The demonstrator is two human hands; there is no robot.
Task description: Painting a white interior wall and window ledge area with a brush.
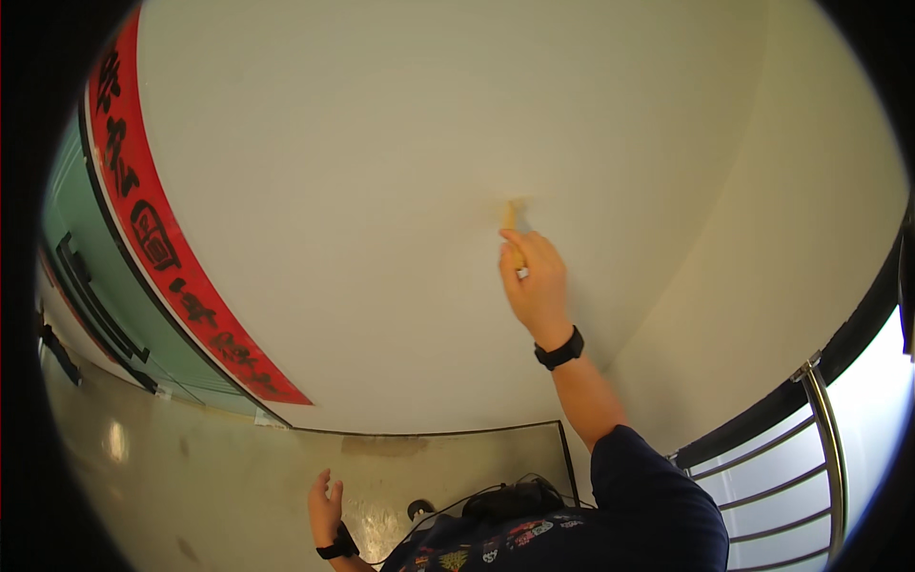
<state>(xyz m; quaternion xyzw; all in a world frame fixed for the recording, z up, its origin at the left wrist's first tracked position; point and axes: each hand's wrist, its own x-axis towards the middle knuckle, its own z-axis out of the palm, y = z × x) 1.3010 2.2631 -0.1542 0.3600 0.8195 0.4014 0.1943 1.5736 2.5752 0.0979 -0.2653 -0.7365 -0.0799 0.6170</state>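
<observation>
My right hand (536, 276) is raised against the pale wall (362, 191), its fingers wrapped round a slim yellow tool (511, 215). The tool's upper end touches the wall or lies very close to it, and it is too blurred to tell its kind. A faint yellowish smudge shows on the wall beside that end. Low at my left side, my left hand (325, 505) hangs above the floor with its fingers apart and nothing in it. Both wrists carry a dark band.
A red paper banner (181, 257) with black brushwork runs down the wall's left edge, beside a greenish glass door (105, 257) with a dark handle. A metal railing (827, 448) stands at the lower right. Dark trim borders the shiny floor (219, 477).
</observation>
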